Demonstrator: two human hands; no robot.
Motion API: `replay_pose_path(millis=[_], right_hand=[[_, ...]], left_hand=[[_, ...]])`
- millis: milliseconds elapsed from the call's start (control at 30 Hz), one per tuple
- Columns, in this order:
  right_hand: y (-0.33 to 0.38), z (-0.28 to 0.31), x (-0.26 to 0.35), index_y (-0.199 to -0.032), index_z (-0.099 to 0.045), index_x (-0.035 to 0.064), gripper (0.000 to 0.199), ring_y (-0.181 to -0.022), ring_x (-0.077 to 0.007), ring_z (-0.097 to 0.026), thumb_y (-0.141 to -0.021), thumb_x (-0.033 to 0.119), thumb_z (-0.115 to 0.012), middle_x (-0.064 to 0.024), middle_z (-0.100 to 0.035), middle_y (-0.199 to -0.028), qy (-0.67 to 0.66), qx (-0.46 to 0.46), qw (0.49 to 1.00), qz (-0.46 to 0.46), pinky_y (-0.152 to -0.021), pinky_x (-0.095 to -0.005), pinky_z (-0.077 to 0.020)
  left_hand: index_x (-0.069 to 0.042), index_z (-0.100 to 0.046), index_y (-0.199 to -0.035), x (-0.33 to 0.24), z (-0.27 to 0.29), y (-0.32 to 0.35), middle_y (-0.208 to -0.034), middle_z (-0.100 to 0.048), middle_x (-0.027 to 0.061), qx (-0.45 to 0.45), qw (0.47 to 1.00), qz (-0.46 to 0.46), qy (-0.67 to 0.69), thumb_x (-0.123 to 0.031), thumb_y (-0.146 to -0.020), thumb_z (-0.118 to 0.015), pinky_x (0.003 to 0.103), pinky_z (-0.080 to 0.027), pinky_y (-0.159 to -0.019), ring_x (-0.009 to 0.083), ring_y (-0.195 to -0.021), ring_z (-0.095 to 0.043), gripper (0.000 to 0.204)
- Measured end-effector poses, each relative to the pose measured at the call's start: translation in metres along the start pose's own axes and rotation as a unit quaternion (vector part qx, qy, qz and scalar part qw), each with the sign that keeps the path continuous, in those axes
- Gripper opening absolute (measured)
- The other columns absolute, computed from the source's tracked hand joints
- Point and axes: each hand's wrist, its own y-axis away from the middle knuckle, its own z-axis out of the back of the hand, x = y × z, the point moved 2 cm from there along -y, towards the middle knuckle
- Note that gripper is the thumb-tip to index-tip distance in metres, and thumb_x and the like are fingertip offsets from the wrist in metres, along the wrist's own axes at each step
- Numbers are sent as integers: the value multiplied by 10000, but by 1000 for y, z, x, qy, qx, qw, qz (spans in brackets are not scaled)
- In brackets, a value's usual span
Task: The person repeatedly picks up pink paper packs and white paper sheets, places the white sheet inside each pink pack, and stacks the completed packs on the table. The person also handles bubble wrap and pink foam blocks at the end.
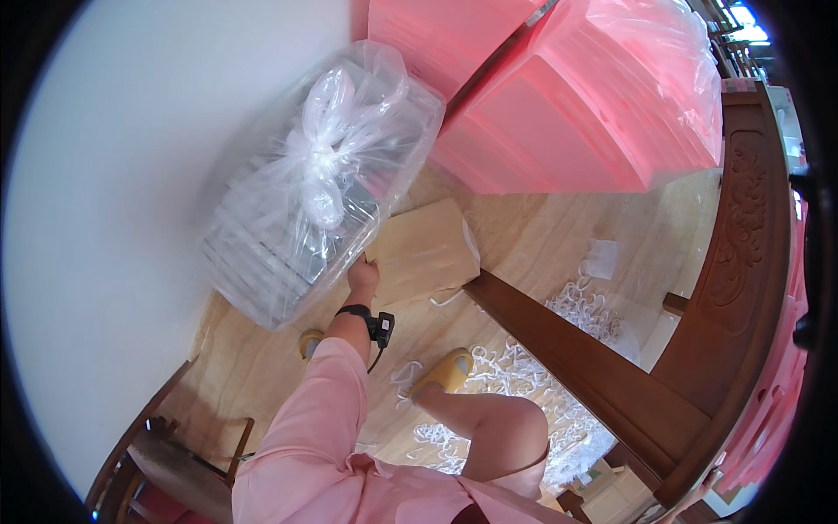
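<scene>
My left hand (363,274) reaches down and away from me, its fingers curled at the left edge of a brown cardboard box (426,249) on the floor. The box's near side is plain, and most of my fingertips are hidden. A black strap with a small device (379,328) sits on my left wrist. Just left of the hand stands a large clear plastic bag (297,201), knotted on top, with flat stacked items inside. My right hand is not visible.
Tall pink stacks (559,113), partly wrapped in plastic, stand behind the box. A dark wooden beam (576,367) runs to a carved wooden panel (742,218) at right. White curled strips (541,384) litter the floor near my yellow slipper (447,370). A chair (175,472) is lower left.
</scene>
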Motion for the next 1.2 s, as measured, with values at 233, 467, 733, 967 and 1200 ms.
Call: replay_pose_path(millis=[233,467,733,967,1200], right_hand=[[40,-54,44,-1163,-680,-41,300,-933,-126,-618,-1012,213,-626,-62,-692,-1063,34,16,996,-79,-831,-278,-513],[72,-106,127,-1012,-648,-62,259,-868,-218,-588,-985,194,-616,-133,-674,-934,74,68,995,13,-815,-361,-492],[81,-115,188,-928,-614,40,303,-731,-431,-631,-940,340,-568,-232,-657,-811,168,91,982,-7,-669,-506,-489],[87,-98,206,-911,-687,-3,296,-694,-277,-647,-840,281,-727,-141,-683,-770,2,80,989,-127,-678,-424,-518],[193,-1,308,-1313,-587,51,587,-943,-131,-621,-816,252,-827,-34,-689,-1060,-339,195,896,-212,-810,-313,-519]], left_hand=[[-20,-566,-750,-32,59,95,-724,-629,172,-18,997,-22,79,-155,-791,-790,417,-487,-644,348,-678,-615,265],[-19,-538,-752,-131,234,247,-879,-658,165,-31,980,-187,51,-4,-787,-726,389,-501,-657,305,-767,-640,192],[23,-562,-772,-292,469,436,-962,-697,159,-52,914,-379,134,133,-767,-583,341,-555,-810,272,-884,-689,113],[14,-614,-795,-402,564,523,-945,-701,149,-66,858,-494,126,107,-768,-641,348,-544,-812,282,-914,-683,101],[-19,-684,-924,-475,533,533,-1010,-713,114,154,813,-553,103,45,-834,-734,335,-527,-835,223,-903,-677,121]])
